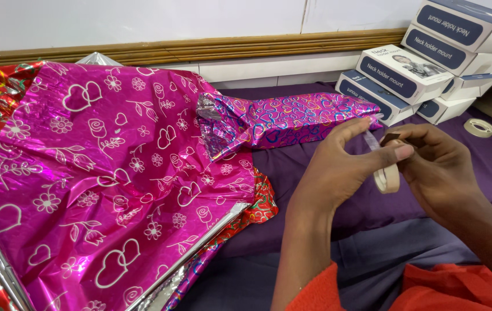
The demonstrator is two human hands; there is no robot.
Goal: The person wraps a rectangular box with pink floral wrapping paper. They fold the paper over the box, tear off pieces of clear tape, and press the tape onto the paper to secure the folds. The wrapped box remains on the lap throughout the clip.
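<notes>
A purple cloth-covered bed (315, 173) runs to a white wall with a wooden rail. Across its left half lies a big sheet of pink metallic wrapping foil with white hearts and flowers (96, 173) — thin, crinkly, likely slippery. At the far edge sits a long parcel wrapped in pink foil (298, 121); white-and-navy cardboard boxes (424, 69) stack in the far right corner. Near the right edge, the right hand (442, 167) holds a small roll of clear tape (385, 177) — light, sticky — while the left hand (338, 167) pinches its free end.
</notes>
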